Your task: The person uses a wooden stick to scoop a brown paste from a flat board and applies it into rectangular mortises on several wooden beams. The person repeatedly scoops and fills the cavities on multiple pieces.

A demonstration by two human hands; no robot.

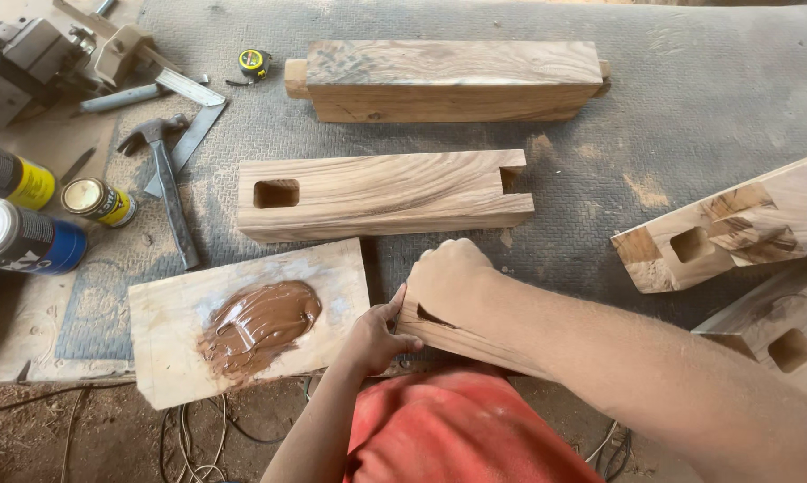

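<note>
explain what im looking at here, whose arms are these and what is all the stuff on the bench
This is one picture from a camera worn on a person's head, looking down at their own two bare hands; there is no machine. The left hand and the right hand both rest on a wooden block at the near edge of the grey mat, partly hiding it.

Beside it lies a flat board smeared with brown paste. Beyond are a beam with a square hole and a thicker beam. More holed beams lie to the right. On the left are a hammer, a tape measure and some cans.
</note>
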